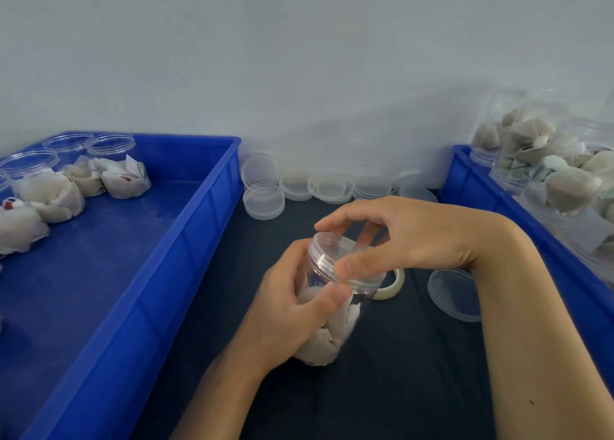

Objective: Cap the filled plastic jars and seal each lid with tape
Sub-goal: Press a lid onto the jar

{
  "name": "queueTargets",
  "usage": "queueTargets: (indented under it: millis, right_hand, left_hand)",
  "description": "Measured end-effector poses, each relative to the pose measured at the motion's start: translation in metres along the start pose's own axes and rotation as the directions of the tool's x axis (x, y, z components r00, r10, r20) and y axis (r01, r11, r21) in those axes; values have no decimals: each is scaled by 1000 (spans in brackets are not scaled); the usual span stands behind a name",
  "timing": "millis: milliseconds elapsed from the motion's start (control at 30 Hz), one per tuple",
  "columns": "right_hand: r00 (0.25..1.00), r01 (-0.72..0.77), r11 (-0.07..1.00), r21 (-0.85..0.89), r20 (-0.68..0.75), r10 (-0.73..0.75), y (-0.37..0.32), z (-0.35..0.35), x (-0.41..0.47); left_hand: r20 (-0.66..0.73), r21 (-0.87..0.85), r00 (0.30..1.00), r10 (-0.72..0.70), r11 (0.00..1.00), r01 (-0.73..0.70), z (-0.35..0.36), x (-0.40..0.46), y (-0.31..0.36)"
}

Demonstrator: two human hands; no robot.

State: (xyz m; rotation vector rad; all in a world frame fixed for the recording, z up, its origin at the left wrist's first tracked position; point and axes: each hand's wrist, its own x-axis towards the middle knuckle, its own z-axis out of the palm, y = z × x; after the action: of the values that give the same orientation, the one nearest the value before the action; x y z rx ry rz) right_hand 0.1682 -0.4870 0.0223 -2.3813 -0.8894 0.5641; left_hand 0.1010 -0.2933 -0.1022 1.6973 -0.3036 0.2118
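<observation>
My left hand [285,310] grips the filled jar [329,326] on the dark mat [398,373] between the blue bins. My right hand [398,237] pinches its lid [335,257]; the tape roll [393,285] lies just behind.

Single head-worn wide-angle cam, looking fwd and down from close range over a dark tabletop [398,373]. Both forearms enter from the bottom edge; left hand [285,310] and right hand [408,237] meet just below frame centre. Blue bin [186,240] fills the lower left, second bin [465,177] clips the right edge. Pale wall [299,57] takes the upper third. No 2nd view.
</observation>
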Motion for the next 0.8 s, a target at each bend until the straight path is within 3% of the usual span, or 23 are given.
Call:
queueTargets:
  millis: [267, 600, 800]
  right_hand:
    - [978, -198, 968, -157, -100, 184, -14, 10, 9]
    - [993, -88, 986, -142, -92, 76, -20, 13, 10]
    - [997, 38, 999, -31, 73, -36, -8, 6, 5]
  left_hand:
    - [-92, 45, 992, 81, 996, -77, 8, -2, 0]
    - [-259, 114, 964, 69, 993, -41, 12, 0, -3]
    - [-194, 80, 981, 18, 997, -2, 5, 1, 2]
